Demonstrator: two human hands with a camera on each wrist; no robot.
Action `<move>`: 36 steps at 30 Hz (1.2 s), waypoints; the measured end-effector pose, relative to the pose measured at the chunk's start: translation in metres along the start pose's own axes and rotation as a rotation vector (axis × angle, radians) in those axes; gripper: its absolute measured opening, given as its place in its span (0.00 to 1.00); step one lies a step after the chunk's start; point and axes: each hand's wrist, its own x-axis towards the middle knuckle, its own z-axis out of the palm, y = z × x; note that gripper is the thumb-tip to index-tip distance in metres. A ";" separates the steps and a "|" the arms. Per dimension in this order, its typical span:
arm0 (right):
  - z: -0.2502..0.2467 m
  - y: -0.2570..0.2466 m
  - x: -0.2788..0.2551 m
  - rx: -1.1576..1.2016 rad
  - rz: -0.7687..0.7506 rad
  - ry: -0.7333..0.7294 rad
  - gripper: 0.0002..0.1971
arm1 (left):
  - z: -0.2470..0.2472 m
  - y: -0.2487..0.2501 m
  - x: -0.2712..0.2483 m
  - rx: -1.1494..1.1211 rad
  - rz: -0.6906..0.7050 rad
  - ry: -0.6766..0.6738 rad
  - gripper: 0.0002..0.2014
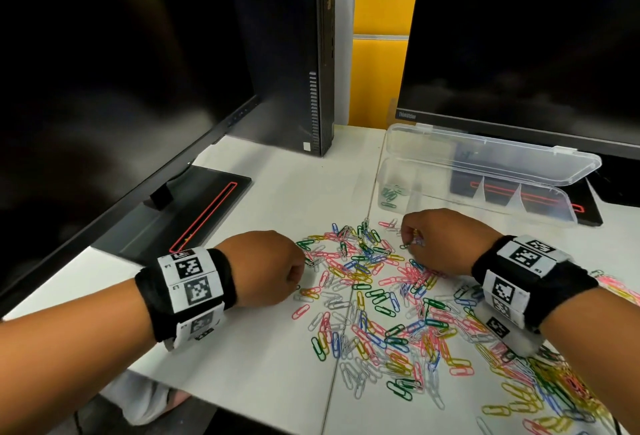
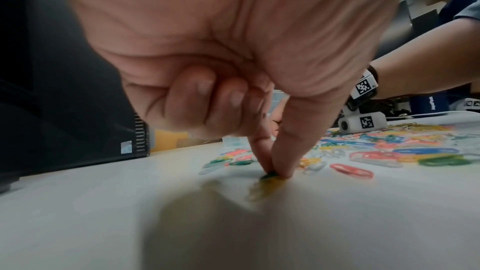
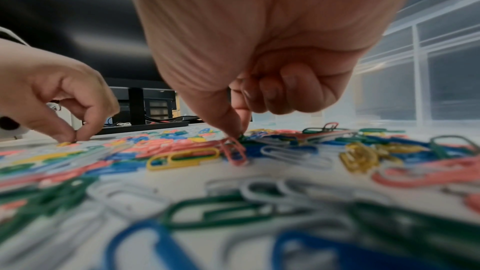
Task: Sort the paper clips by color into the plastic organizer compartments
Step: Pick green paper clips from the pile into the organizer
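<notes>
Both hands are working low over the white bench (image 1: 263, 375), at the far edge of a wide scatter of paper clips (image 1: 388, 299). The left hand (image 1: 266, 268) is pinching down with thumb and forefinger pressed together on a small green clip (image 2: 269, 176) lying flat on the bench, its other fingers curling into the palm; a blurred yellow clip (image 2: 262, 189) is lying just beside that one, nearer the wrist. The right hand (image 1: 440, 240) is pinching in the same way, thumb and forefinger tips meeting on a green clip (image 3: 240, 137) at the top of the pile, the remaining fingers tucking under. A pink clip (image 3: 235, 154) is leaning tilted just beside those fingertips.

The clips are thin bent wire loops with a smooth coloured coating: green, blue, yellow, pink and white, lying mixed and overlapping, thickest toward the near right corner.

Beyond the right hand, the plastic organizer (image 1: 478, 192) is sitting with its clear lid standing open. It is a long, see-through box with thin dividers, and a few green clips (image 1: 391, 193) are lying in its leftmost compartment. Two dark monitors (image 1: 526, 39) and a black computer tower (image 1: 291, 53) are standing behind.
</notes>
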 end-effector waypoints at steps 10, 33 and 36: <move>-0.003 -0.002 0.001 0.178 0.012 0.083 0.07 | -0.011 -0.032 0.012 -0.702 -0.141 -0.034 0.09; -0.006 -0.010 -0.005 -0.055 0.049 -0.122 0.10 | 0.002 -0.004 0.029 0.155 0.072 0.082 0.10; -0.009 -0.009 -0.006 0.034 0.068 -0.057 0.13 | -0.009 -0.012 0.027 -0.014 0.073 0.053 0.10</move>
